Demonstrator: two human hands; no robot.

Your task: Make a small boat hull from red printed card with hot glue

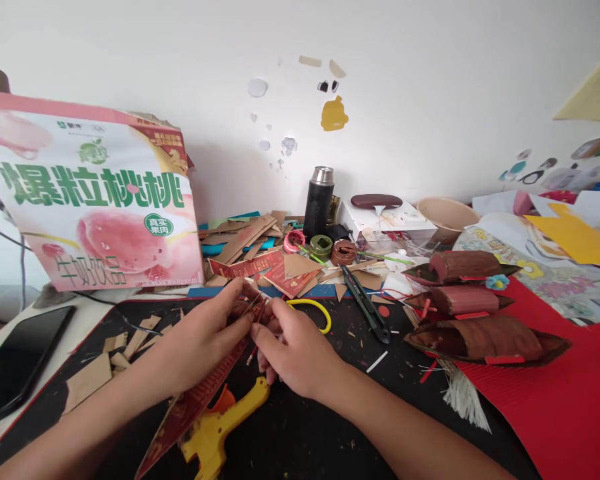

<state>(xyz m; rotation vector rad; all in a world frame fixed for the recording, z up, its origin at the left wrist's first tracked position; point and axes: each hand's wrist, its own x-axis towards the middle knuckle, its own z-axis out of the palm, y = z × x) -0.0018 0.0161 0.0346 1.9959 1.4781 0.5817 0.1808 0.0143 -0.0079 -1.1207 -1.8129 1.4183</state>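
My left hand (207, 337) and my right hand (295, 343) meet over the middle of the black mat, fingertips close together. Each hand is closed in a pinch. Thin dark stick-like pieces (255, 303) show between the fingers; their ends and exact kind are hidden. A long red printed cardboard piece (180, 417) runs from under my left hand toward the lower left; whether it is held, I cannot tell. Just below the hands lies a yellow glue gun (220, 427) with an orange trigger. A yellow loop handle (323, 313) shows behind my right hand.
A dark green utility knife (365, 303) lies right of the hands. Several brown model boats (495, 339) sit at the right by red corrugated sheet (570, 393). Paint jars (321, 247), a black flask (319, 203), cardboard scraps (87, 383), a drink carton (100, 200) and a phone (23, 360) surround the mat.
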